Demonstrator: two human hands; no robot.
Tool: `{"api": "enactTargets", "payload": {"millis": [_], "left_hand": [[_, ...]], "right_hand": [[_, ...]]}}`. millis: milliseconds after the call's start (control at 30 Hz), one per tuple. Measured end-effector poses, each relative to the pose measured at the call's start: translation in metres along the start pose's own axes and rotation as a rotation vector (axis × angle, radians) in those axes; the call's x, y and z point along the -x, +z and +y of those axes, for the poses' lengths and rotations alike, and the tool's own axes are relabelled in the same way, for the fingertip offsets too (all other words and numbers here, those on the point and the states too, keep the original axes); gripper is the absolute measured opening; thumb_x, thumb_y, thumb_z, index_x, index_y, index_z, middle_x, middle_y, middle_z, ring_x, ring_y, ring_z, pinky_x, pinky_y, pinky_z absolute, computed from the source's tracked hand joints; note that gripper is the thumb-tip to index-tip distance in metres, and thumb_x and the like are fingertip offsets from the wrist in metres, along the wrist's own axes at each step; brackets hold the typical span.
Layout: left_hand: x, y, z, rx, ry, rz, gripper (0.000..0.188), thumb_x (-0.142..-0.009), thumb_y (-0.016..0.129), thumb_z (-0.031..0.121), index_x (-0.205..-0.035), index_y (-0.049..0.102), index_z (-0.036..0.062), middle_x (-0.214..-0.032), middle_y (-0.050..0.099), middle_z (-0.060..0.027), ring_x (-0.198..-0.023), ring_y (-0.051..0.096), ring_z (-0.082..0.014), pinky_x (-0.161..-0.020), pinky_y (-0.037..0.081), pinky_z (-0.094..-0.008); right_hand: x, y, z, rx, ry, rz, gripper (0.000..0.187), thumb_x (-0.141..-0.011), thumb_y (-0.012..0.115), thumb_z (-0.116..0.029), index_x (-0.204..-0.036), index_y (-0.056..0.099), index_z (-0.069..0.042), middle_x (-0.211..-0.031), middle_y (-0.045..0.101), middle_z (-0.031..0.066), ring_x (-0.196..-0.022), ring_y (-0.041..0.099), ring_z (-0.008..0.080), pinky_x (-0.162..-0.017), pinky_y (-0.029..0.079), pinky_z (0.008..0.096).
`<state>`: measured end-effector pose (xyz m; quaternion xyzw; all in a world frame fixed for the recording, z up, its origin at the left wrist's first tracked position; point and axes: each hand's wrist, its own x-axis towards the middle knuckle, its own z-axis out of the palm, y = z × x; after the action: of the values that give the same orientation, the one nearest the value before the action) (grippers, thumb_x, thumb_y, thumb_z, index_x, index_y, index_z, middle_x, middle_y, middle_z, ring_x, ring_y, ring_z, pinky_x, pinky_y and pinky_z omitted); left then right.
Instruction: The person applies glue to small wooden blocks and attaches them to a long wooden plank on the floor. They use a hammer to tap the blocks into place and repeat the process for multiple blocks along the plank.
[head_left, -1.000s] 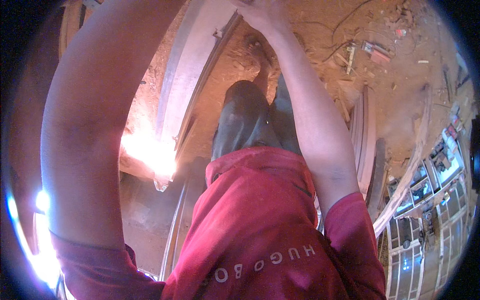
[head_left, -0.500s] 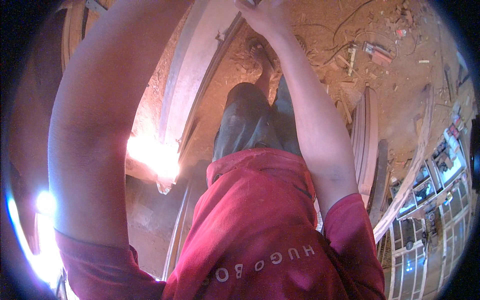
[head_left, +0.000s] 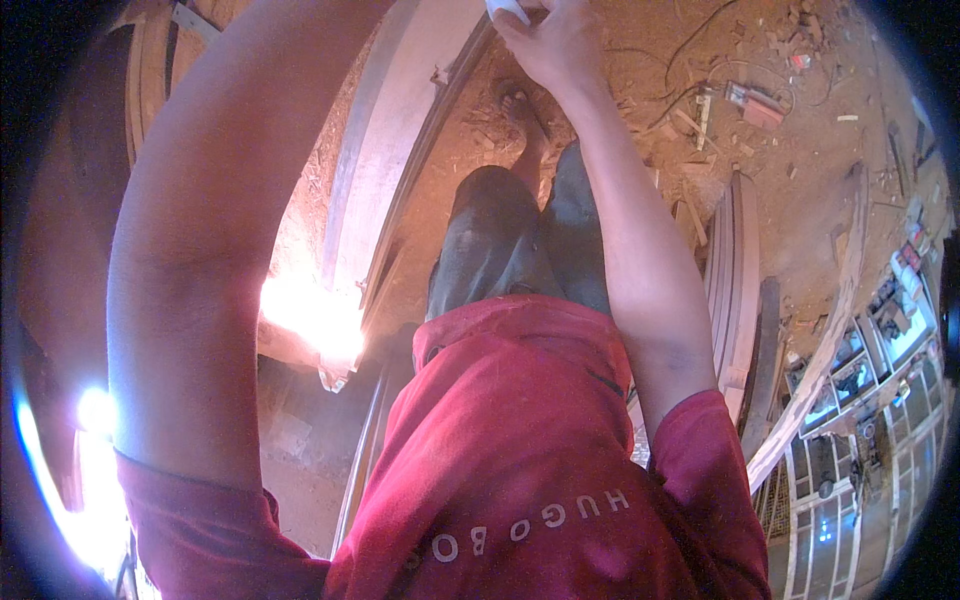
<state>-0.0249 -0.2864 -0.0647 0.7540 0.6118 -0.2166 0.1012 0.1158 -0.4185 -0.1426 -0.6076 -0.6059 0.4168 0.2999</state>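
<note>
At the top edge my right hand (head_left: 558,42) is closed, thumb against fingers, around a small white piece (head_left: 508,9), perhaps paper or cloth; its kind cannot be made out. The fingertips are partly cut off by the frame. Below and left of that hand lies a long, pale, curved wooden board (head_left: 385,125) with a dark lower edge and a small notch. My left arm reaches up across the left side, and its hand is beyond the top edge.
Curved wooden pieces (head_left: 735,270) lie to my right, beside a long bent strip (head_left: 835,330). A red-and-grey power tool (head_left: 757,106) with a cord rests among wood scraps on the dirt floor (head_left: 690,55). Trays of small things (head_left: 850,375) sit far right. Sunlight glares at left.
My right hand has moved slightly right and down, and the white piece now shows by its thumb. My left arm has shifted a little to the right.
</note>
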Motion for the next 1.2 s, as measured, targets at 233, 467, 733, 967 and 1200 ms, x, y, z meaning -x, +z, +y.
{"api": "enactTargets", "payload": {"millis": [233, 467, 733, 967, 1200], "left_hand": [[0.001, -0.002, 0.001, 0.008, -0.032, -0.009, 0.080, -0.058, 0.091, 0.061, -0.109, 0.073, 0.0026, -0.107, 0.075, -0.0183, -0.104, 0.072, -0.0341, -0.086, 0.058, -0.0438], [0.000, -0.002, -0.002, 0.010, -0.003, -0.010, 0.079, -0.059, 0.090, 0.061, -0.109, 0.073, 0.0029, -0.105, 0.075, -0.0187, -0.102, 0.072, -0.0343, -0.083, 0.058, -0.0444], [-0.001, -0.003, -0.001, 0.021, -0.035, -0.049, 0.077, -0.058, 0.091, 0.060, -0.106, 0.074, 0.0027, -0.105, 0.075, -0.0181, -0.103, 0.072, -0.0339, -0.083, 0.057, -0.0444], [0.001, 0.000, -0.001, 0.045, -0.035, -0.003, 0.076, -0.058, 0.092, 0.058, -0.107, 0.074, 0.0030, -0.106, 0.075, -0.0176, -0.103, 0.072, -0.0328, -0.083, 0.058, -0.0436], [-0.001, -0.001, 0.000, 0.018, -0.051, -0.059, 0.077, -0.058, 0.090, 0.061, -0.106, 0.075, 0.0029, -0.106, 0.075, -0.0171, -0.101, 0.073, -0.0324, -0.083, 0.058, -0.0427]], "right_hand": [[0.005, -0.013, -0.002, -0.025, 0.043, -0.015, 0.023, -0.082, 0.080, -0.019, -0.086, 0.073, 0.002, -0.081, 0.073, 0.0226, -0.077, 0.073, 0.0344, -0.071, 0.056, 0.0422], [0.008, -0.020, -0.003, 0.008, -0.019, -0.001, 0.024, -0.082, 0.078, -0.019, -0.087, 0.073, 0.003, -0.081, 0.072, 0.0232, -0.077, 0.073, 0.0362, -0.071, 0.056, 0.0420], [0.013, -0.029, 0.004, 0.092, 0.061, -0.084, 0.035, -0.086, 0.077, -0.035, -0.098, 0.076, -0.002, -0.075, 0.075, 0.0110, -0.074, 0.075, 0.0241, -0.071, 0.057, 0.0366], [0.015, -0.031, 0.005, 0.175, 0.031, -0.057, 0.034, -0.084, 0.078, -0.035, -0.096, 0.078, -0.003, -0.076, 0.075, 0.0128, -0.072, 0.075, 0.0242, -0.069, 0.056, 0.0364], [0.016, -0.030, 0.005, 0.112, 0.094, -0.071, 0.035, -0.084, 0.078, -0.035, -0.097, 0.078, -0.003, -0.076, 0.075, 0.0129, -0.070, 0.074, 0.0250, -0.067, 0.056, 0.0363]]}}
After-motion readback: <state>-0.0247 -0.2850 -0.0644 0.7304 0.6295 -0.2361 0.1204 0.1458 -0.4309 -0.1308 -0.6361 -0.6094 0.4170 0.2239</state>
